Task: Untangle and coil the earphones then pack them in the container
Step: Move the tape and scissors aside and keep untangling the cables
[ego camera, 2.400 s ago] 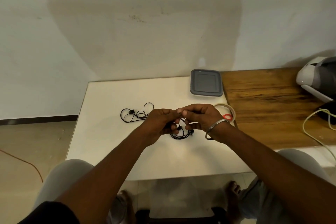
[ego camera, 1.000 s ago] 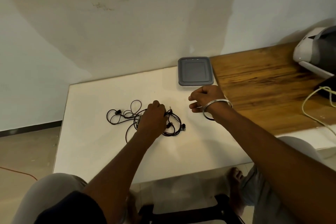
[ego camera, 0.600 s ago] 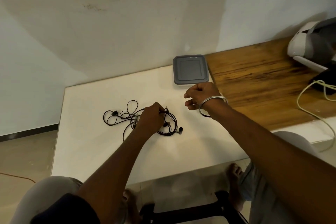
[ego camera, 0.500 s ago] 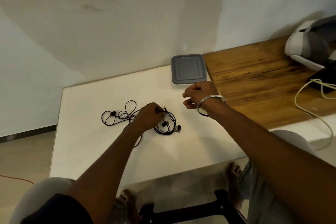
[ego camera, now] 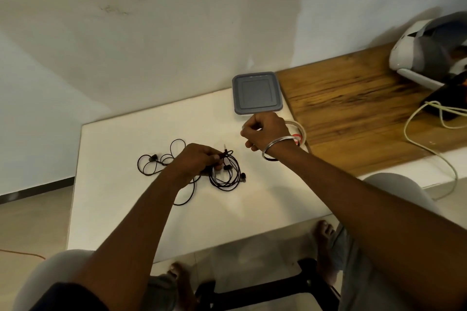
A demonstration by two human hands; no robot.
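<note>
Left hand (ego camera: 195,162) pinches the earphones (ego camera: 227,167), sprawled left-to-right on the surface (ego camera: 121,214); right hand (ego camera: 265,134) sits apart, curled, contents unclear.

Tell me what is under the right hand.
Partly under the right hand a round clear container sits on the white table. A red item shows inside it. The hand covers the container's left part, so whatever else it holds is hidden.

A silver bangle (ego camera: 279,143) sits on the wrist of the right hand (ego camera: 265,131). Both forearms are bare. A black sleeve (ego camera: 63,298) shows at 7 o'clock, light grey trousers (ego camera: 394,184) cover the knees, the feet (ego camera: 324,232) are bare
</note>
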